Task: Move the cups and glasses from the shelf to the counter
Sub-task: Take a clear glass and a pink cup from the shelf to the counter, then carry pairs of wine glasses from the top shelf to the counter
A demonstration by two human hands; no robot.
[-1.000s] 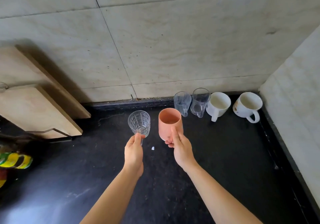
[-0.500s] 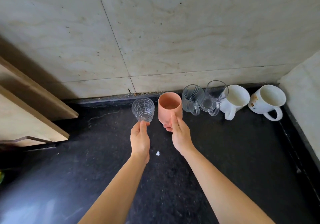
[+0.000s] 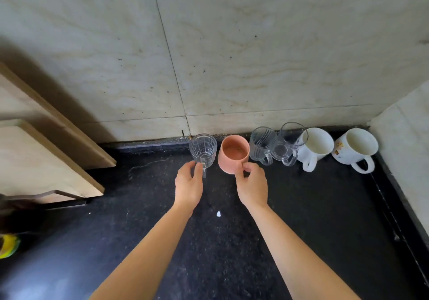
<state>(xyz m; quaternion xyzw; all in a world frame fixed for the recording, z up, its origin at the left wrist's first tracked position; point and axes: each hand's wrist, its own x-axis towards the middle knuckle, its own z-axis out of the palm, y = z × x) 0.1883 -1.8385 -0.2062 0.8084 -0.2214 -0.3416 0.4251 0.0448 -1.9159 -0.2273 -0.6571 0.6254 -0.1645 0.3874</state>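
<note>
My left hand pinches the handle of a clear ribbed glass mug that sits by the back wall on the black counter. My right hand grips the near side of a pink cup standing just right of it. Further right along the wall stand two clear glass mugs and two white mugs, forming one row with their handles toward me.
Wooden shelf boards jut out over the counter at the left. A tiled side wall closes the right end. A small white scrap lies between my forearms. A yellow-green object shows at the left edge.
Both hands carried the glass mug and the pink cup away from me to the back wall, into line with the other mugs. The view shifted along with them.
</note>
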